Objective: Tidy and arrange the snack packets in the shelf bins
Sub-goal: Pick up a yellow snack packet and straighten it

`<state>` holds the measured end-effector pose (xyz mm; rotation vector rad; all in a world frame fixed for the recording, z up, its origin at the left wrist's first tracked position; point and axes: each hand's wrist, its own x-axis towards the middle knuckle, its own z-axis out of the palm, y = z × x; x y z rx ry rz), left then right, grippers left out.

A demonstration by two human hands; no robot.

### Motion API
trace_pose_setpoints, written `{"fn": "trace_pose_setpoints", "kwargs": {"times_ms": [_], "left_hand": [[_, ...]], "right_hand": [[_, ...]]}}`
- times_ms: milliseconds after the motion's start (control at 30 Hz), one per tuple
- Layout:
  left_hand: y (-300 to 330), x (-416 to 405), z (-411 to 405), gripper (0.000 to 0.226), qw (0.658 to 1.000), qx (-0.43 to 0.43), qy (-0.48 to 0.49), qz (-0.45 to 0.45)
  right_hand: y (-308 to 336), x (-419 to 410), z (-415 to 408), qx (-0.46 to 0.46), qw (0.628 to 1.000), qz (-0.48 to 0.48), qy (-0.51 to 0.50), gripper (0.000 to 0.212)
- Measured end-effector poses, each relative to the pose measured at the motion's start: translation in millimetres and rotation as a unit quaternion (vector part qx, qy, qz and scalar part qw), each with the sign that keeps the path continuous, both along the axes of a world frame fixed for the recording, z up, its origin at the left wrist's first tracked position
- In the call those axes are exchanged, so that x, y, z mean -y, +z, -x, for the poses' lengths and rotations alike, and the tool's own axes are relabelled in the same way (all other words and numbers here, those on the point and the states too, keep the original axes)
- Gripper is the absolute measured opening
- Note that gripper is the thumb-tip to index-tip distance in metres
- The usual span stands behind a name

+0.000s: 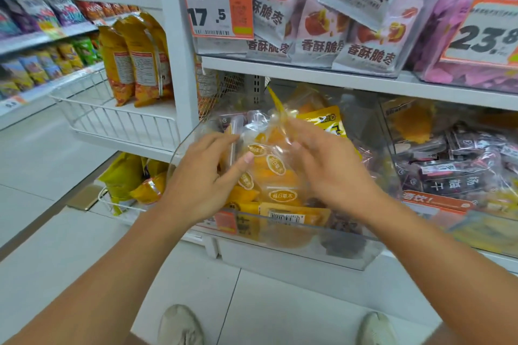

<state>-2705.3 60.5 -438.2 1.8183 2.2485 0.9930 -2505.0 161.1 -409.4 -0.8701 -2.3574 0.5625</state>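
Observation:
A clear plastic bin on the lower shelf holds yellow and orange snack packets. Both hands reach into it from the front. My left hand touches the left side of a clear packet of orange pieces, its fingers fairly straight and its thumb against the wrapper. My right hand lies over the packet's right side with its fingers spread and extended. A yellow packet stands behind them. A flat yellow packet with a barcode leans against the bin's front wall.
The neighbouring bin to the right holds dark packets. Above, a bin of white-and-red packets carries a 17.5 price tag. White wire baskets with yellow bags hang at the left. My shoes show on the tiled floor below.

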Motion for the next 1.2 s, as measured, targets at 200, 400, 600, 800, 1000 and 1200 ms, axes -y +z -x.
{"fn": "trace_pose_setpoints", "kwargs": {"times_ms": [200,400,600,800,1000,1200], "left_hand": [[4,0,1,0.106,0.999,-0.034,-0.012,0.026],[-5,-11,-8,0.054,0.998,0.018,-0.057,0.023],[-5,-16,-12,0.023,0.996,0.069,-0.043,-0.025],[5,-13,-10,0.018,0.990,0.109,0.014,-0.089],[12,-14,-12,0.017,0.948,0.242,0.045,-0.199],[16,-15,-16,0.012,0.825,0.473,0.133,-0.279]], "right_hand": [[6,-22,-17,-0.026,0.959,0.279,0.040,0.027],[5,-20,-3,0.010,0.974,0.225,-0.013,0.041],[3,-25,33,0.026,0.993,0.041,-0.110,0.024],[8,-21,4,-0.070,0.993,-0.057,-0.078,0.025],[17,-11,-33,-0.202,0.974,0.005,-0.107,0.016],[10,-18,-56,-0.055,0.996,0.037,-0.065,0.043]]}}
